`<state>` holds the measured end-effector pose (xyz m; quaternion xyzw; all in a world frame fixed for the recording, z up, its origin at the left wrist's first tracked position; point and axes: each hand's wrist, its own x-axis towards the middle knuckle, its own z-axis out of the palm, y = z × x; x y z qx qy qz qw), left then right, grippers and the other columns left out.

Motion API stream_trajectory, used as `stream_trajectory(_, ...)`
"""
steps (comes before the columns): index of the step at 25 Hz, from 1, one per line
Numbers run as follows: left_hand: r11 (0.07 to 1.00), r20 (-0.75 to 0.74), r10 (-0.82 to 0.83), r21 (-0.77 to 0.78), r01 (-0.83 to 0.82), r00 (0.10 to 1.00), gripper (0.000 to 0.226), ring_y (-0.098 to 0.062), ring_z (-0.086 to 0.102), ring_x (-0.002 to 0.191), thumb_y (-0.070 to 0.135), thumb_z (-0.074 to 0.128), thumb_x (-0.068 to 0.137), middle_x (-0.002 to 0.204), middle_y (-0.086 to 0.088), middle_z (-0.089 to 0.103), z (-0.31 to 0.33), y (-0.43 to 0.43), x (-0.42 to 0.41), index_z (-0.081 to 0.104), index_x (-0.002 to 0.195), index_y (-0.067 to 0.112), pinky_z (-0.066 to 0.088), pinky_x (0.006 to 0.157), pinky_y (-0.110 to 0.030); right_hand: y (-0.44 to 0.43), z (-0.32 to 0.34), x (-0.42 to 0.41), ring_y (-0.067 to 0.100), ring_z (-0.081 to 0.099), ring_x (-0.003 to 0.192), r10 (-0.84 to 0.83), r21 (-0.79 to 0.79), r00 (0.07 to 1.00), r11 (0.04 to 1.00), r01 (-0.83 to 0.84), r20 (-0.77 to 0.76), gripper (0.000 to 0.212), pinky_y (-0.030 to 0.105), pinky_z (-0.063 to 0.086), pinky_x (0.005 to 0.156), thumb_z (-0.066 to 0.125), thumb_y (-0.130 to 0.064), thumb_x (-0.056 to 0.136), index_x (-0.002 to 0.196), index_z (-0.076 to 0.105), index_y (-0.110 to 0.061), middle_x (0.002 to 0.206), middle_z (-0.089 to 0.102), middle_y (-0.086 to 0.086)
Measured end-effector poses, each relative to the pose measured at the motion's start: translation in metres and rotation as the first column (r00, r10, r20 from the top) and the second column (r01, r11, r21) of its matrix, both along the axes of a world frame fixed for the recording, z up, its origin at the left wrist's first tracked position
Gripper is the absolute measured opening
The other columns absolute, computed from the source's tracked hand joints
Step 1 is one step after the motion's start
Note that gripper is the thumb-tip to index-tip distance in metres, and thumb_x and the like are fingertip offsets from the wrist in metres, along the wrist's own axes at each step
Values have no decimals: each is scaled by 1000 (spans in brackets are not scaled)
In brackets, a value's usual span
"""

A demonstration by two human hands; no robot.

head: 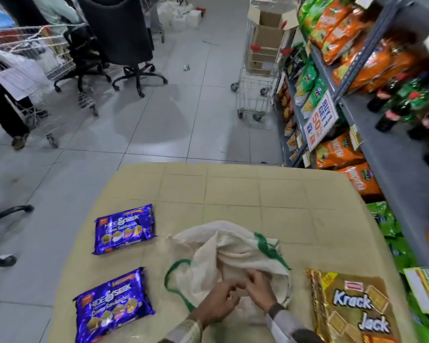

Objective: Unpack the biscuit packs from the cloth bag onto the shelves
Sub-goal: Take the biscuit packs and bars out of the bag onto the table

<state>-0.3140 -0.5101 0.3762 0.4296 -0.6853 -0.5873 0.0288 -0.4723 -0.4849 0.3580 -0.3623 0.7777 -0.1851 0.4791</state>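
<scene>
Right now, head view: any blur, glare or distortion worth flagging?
Head view: wide-angle bending tilts the shelves; floor tiles carry soft reflections; bottles and orange snack bags at the right edge are smeared; purple biscuit packs show foil glare; left hand and right hand on the cloth bag look soft, fingers hard to separate.

Two purple foil biscuit packs point(124, 230) at left and a gold cracker pack point(352, 308) at right hem in the cream cloth bag point(223, 243); the beige cardboard sheet point(233, 189) beyond seems bare.
</scene>
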Motion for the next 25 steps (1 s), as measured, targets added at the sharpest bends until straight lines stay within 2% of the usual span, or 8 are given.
stream_trajectory(1, 998, 96, -33, 64, 26, 995, 38, -8, 57, 107, 15, 53, 93, 122, 5, 60, -11, 5, -7, 57, 130, 14, 44, 88, -11, 7, -7, -6, 30, 63, 103, 43, 18, 998, 999, -42, -48, 24, 29, 46, 83, 51, 0, 85, 90, 62, -20, 89, 64, -1)
stream_trajectory(3, 985, 192, 35, 161, -66, 981, 45, -18, 55, 119, 19, 57, 94, 138, -9, 54, -25, 10, -12, 49, 136, 5, 42, 103, -21, 14, -11, -13, 31, 54, 117, 115, 37, 990, 993, -113, -76, 37, 31, 41, 95, 47, -3, 86, 121, 55, -11, 114, 60, 12)
stream_trajectory(6, 969, 190, 190, 122, -215, 963, 66, -8, 33, 133, 13, 58, 95, 148, 2, 33, -29, 7, -15, 23, 151, 8, 26, 111, -18, 14, -4, -10, 29, 42, 132, 118, -2, 992, 993, -118, -44, 64, 32, 34, 110, 46, -12, 90, 151, 28, -18, 143, 45, 13)
stream_trajectory(10, 962, 133, 262, -114, -248, 956, 84, -9, 17, 145, 33, 63, 86, 154, 11, 17, -9, -10, -21, 12, 153, 25, 16, 123, -36, -4, 17, -19, 27, 46, 131, 109, -241, 985, 960, -139, -137, 72, 37, 40, 109, 46, -17, 85, 153, 26, -25, 148, 45, 6)
stream_trajectory(13, 908, 51, 369, -230, -349, 928, 83, -6, 22, 141, 31, 66, 88, 150, 15, 21, 5, -31, -20, 15, 152, 24, 19, 122, -34, -29, 27, -31, 23, 38, 139, 138, -316, 975, 930, -189, -177, 69, 38, 34, 115, 46, -21, 89, 153, 23, -34, 153, 40, 2)
stream_trajectory(16, 844, 4, 438, -346, -410, 899, 80, -8, 29, 137, 20, 64, 84, 148, 9, 31, 16, -54, -17, 20, 152, 18, 23, 117, -30, -52, 36, -42, 25, 41, 135, 220, -285, 961, 922, -261, -167, 73, 37, 33, 116, 48, -16, 92, 154, 15, -35, 148, 44, 10)
stream_trajectory(21, 853, 52, 387, -399, -336, 921, 89, -17, 43, 132, 17, 62, 74, 147, 1, 43, 5, -106, -7, 21, 152, 24, 37, 112, -41, -78, 43, -52, 29, 44, 130, 260, -231, 941, 923, -309, -219, 84, 38, 38, 111, 52, -10, 90, 155, 6, -37, 143, 46, 16)
stream_trajectory(25, 887, 140, 341, -376, -269, 930, 72, -21, 49, 126, 20, 70, 70, 136, -2, 52, -15, -134, -8, 44, 137, 24, 39, 110, -40, -84, 30, -47, 26, 34, 138, 259, -196, 933, 930, -311, -251, 84, 38, 31, 116, 56, -10, 89, 155, 9, -34, 150, 35, 8)
